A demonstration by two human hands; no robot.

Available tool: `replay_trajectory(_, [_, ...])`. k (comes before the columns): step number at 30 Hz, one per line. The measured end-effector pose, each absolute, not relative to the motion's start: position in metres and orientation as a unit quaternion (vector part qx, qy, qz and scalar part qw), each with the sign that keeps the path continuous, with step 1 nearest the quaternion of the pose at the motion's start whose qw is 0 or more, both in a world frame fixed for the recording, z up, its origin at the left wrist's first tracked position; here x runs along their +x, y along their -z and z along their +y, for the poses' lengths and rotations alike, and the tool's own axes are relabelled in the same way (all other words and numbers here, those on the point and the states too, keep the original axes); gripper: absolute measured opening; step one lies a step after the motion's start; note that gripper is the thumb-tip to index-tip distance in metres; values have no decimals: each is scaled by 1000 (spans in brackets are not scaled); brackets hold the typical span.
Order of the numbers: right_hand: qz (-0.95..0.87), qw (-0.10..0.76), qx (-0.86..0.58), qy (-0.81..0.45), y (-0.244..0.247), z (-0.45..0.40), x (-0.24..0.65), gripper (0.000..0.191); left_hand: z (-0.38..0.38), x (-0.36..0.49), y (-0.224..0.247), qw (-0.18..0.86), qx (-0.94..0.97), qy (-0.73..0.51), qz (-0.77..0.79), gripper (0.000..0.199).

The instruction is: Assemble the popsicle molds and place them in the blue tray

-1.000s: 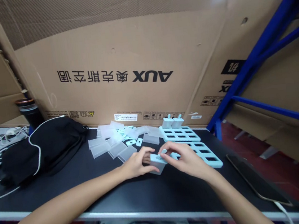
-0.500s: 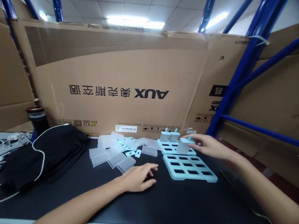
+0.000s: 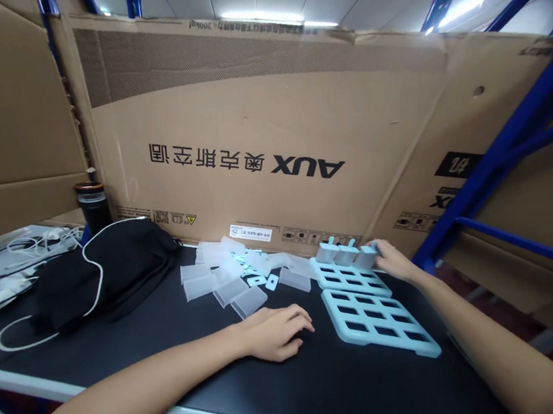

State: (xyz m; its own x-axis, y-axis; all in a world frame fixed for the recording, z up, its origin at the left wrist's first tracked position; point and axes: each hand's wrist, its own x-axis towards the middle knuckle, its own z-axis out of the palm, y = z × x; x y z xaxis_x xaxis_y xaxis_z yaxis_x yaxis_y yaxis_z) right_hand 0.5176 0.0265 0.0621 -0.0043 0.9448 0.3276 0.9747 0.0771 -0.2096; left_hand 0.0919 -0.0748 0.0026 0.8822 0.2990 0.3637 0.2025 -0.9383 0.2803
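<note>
My right hand (image 3: 393,261) pinches the top of a popsicle mold (image 3: 366,256) at the right end of the back row of the farther light-blue rack (image 3: 351,280). Two more molds with stick-like handles, one at the left (image 3: 327,250) and one in the middle (image 3: 347,253), stand upright beside it. The nearer light-blue rack (image 3: 378,316) lies flat with its slots uncovered. My left hand (image 3: 276,333) rests on the black table, fingers slightly bent and apart, holding nothing. Translucent mold sleeves (image 3: 248,300) and small light-blue pieces (image 3: 272,282) lie in a pile behind it.
A black cloth bag (image 3: 108,274) with a white cord lies at the left, near a dark cup (image 3: 94,208) and tangled cables (image 3: 44,249). A large cardboard panel (image 3: 226,126) stands behind the table (image 3: 329,388). Blue metal posts (image 3: 497,156) rise at the right.
My right hand has brought the mold from above the farther rack to its back row, beside the other two. The view has shifted. My left hand still rests on the table.
</note>
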Motion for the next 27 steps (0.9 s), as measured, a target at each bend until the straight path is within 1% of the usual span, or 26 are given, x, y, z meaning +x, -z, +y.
replay_trajectory(9, [-654,159,-736,66,-37,36,527,39,-75,93,-6,132,962,-199,134,28])
replay_trajectory(14, [-657,120,-742,58,-43,48,535,24,-73,94,-4,128,965,-189,131,27])
replay_trajectory(16, [-658,107,-743,57,-45,53,539,22,-72,95,-4,125,966,-186,130,26])
replay_trajectory(22, [-646,94,-756,50,-34,53,537,35,-69,97,-1,130,966,-186,127,22])
replay_trajectory(27, [-602,114,-788,53,-21,46,523,51,-69,97,-2,127,966,-187,122,21])
